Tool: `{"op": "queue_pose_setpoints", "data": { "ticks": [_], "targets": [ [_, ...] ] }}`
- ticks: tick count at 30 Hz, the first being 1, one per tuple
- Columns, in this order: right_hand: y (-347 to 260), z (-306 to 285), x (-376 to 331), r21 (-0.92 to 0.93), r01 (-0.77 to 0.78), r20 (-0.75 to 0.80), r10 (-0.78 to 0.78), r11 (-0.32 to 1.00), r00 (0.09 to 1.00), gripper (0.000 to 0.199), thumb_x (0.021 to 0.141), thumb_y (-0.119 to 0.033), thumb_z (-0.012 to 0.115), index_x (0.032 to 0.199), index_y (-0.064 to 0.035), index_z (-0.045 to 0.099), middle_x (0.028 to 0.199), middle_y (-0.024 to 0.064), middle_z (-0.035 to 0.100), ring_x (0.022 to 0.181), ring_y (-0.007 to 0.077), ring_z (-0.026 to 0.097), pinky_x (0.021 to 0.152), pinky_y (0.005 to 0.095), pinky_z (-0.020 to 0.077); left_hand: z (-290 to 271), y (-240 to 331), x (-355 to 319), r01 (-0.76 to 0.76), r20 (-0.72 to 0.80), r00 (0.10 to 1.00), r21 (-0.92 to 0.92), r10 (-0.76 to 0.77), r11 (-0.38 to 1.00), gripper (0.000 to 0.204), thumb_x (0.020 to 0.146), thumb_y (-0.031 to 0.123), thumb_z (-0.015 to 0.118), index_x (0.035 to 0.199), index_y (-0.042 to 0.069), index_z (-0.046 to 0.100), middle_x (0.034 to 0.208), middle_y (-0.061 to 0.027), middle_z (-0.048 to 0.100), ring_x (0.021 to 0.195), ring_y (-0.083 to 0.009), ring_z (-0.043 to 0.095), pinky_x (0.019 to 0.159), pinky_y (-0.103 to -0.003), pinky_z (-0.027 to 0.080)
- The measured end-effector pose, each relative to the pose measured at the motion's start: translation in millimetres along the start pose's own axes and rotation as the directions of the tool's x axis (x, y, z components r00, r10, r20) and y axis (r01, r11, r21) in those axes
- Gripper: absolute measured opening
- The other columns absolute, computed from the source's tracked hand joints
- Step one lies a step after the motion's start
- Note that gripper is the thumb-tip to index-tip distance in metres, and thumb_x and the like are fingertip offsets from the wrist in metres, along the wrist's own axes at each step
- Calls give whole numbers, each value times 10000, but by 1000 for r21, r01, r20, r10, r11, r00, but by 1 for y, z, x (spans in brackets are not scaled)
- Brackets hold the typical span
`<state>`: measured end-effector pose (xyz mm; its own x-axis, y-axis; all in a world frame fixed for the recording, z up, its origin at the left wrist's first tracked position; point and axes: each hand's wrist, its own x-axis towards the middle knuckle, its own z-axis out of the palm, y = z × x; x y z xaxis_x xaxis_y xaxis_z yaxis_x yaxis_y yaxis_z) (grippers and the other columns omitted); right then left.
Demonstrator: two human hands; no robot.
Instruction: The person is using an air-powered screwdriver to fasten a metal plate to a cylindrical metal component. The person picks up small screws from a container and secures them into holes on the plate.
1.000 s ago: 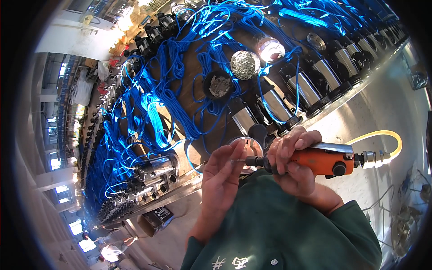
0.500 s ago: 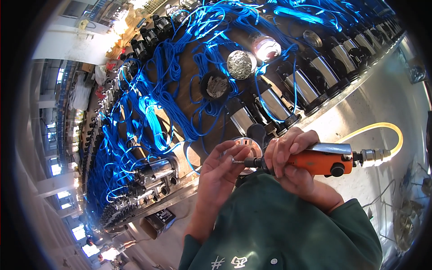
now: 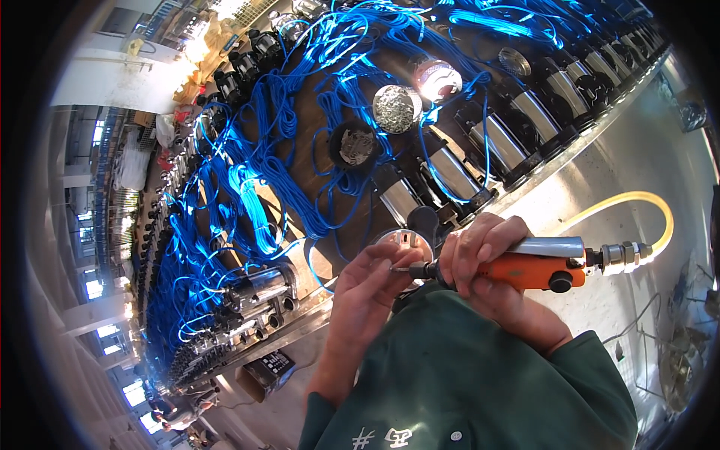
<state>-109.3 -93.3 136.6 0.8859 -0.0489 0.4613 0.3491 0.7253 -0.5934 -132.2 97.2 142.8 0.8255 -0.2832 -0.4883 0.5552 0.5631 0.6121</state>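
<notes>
An orange and silver air screwdriver lies level in front of my chest, with my right hand wrapped round its front end. Its thin bit points left, toward my left hand. The fingers of that hand are pinched together at the bit's tip; whatever they hold is too small to make out. Just behind the bit sits a round metal part with slots, partly covered by my fingers. A dark rounded piece stands beside it.
Silver and black pump-like cylinders line the bench edge among bundles of blue cable. A bowl of small metal pieces and a dark bowl stand behind. A yellow hose loops from the tool. Lower left is an open carton.
My left fingers have drawn a little closer together at the bit's tip. The screwdriver and my right hand stay almost where they were. The view has shifted slightly.
</notes>
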Motion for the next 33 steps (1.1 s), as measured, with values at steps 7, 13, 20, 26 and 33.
{"op": "queue_pose_setpoints", "data": {
  "ticks": [7, 13, 20, 26, 33],
  "targets": [
    [29, -12, -6, -82, 31, -175, -45, 996, 984, 273, 763, 26, 603, 981, -52, 458, 849, 110, 504, 533, 134, 493, 559, 300, 466, 2, 14, 21, 56, -28, 998, 814, -57, 579, 342, 921, 30, 476, 1261, 9, 501, 615, -86, 620, 452, -133, 576, 410, -246, 444],
    [49, -28, -5, -142, -108, -222, 74, 984, 972, 275, 743, 130, 540, 961, -25, 474, 861, 125, 538, 662, 147, 583, 580, 254, 502, 4, 33, 45, -7, 72, 971, 963, -229, 271, 421, 850, 22, 469, 1269, -8, 490, 571, -66, 590, 448, -100, 515, 409, -255, 394],
    [56, -6, 4, -230, -187, -169, 150, 955, 974, 304, 652, 93, 606, 917, -36, 532, 810, 71, 596, 743, 151, 588, 681, 279, 508, -111, 81, 175, -204, 113, 860, 970, 497, 131, 198, 863, 46, 579, 1040, -19, 642, 656, -71, 632, 511, -103, 574, 485, -249, 451],
    [53, -15, 13, -532, -131, -5, 152, 837, 988, 340, 622, 94, 613, 907, -82, 555, 770, 59, 631, 749, 174, 620, 714, 299, 518, -161, 58, 320, -163, 408, 782, 863, 471, -478, 202, 719, 59, 638, 916, 61, 687, 897, -185, 672, 869, -370, 649, 783, -446, 528],
    [60, -16, 8, -493, -136, -32, 139, 859, 990, 340, 635, 118, 575, 920, -57, 514, 798, 88, 594, 701, 172, 593, 672, 302, 513, -148, 53, 331, -30, 264, 840, 896, 474, -444, 139, 710, 70, 649, 841, 34, 673, 905, -224, 661, 864, -401, 642, 764, -460, 536]
  ]
}}
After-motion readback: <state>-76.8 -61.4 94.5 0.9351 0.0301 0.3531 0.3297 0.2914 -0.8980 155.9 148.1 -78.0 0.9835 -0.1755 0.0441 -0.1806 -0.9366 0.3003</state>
